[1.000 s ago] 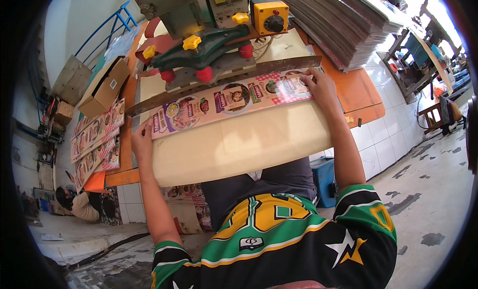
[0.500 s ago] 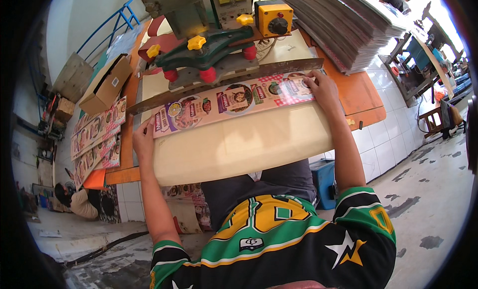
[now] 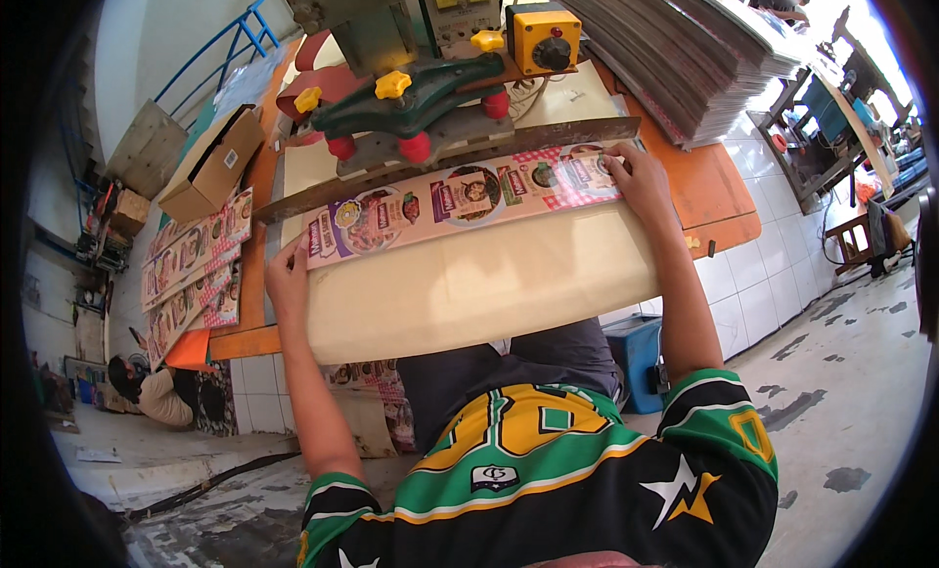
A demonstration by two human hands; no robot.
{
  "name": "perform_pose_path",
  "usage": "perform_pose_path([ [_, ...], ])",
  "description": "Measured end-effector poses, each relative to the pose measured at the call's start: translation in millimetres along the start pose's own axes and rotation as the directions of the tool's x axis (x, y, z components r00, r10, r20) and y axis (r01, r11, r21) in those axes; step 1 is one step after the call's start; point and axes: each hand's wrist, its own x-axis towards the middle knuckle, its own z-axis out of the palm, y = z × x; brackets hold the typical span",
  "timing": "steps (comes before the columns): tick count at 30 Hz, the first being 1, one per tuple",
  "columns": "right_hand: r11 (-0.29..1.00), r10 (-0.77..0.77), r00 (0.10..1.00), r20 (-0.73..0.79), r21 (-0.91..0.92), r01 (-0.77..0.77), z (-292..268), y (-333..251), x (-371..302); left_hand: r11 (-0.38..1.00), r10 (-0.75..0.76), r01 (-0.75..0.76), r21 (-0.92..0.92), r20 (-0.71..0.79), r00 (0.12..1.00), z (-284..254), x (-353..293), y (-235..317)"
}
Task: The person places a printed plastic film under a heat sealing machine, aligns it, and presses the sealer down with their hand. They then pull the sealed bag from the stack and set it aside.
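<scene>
A long strip printed with food pictures [image 3: 421,216] lies lengthwise along the front of a metal bar [image 3: 460,162]. My left hand [image 3: 287,280] is closed on the strip's left end, with thumb and fingers pinched at its edge. At the other end my right hand [image 3: 641,185] grips the strip's right corner, close to the end of the bar. A smooth cream sheet [image 3: 479,284] spreads between my forearms and curves down over the front edge toward my lap. Above the bar stands a dark green press head [image 3: 421,97] with yellow knobs and red feet.
A yellow control box [image 3: 545,40] with a black dial sits behind the press. At the back right rises a tall stack of sheets [image 3: 675,60]. To the left are an open cardboard box [image 3: 210,167] and several printed strips [image 3: 196,260] on the orange table [image 3: 719,201].
The view has shifted slightly. Both hands keep their hold at the strip's ends, and the strip lies almost where it was against the bar.
</scene>
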Motion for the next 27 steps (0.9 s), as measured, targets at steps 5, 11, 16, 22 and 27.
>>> perform_pose_path([
  [5, 0.999, -0.011, 1.000, 0.012, -0.048, 0.011, -11, -11, -19, 0.999, -0.029, 0.029, 0.046, 0.004, 1.000, -3, -24, 13],
  [11, 0.999, 0.027, 1.000, -0.003, -0.027, -0.027, -21, -22, -43, 0.997, -0.029, 0.026, 0.068, 0.047, 0.998, -11, -41, 28],
  [16, 0.996, 0.072, 0.997, -0.031, -0.057, -0.074, -21, -32, -50, 0.998, -0.025, 0.021, 0.062, 0.062, 0.998, -13, -43, 28],
  [22, 0.997, 0.055, 0.997, -0.054, -0.049, -0.057, -16, -25, -52, 0.999, -0.026, 0.024, 0.046, 0.062, 0.998, -10, -42, 24],
  [27, 0.997, 0.054, 0.997, -0.062, -0.043, -0.057, -16, -27, -52, 0.997, -0.021, 0.017, 0.074, 0.049, 0.999, -9, -42, 23],
])
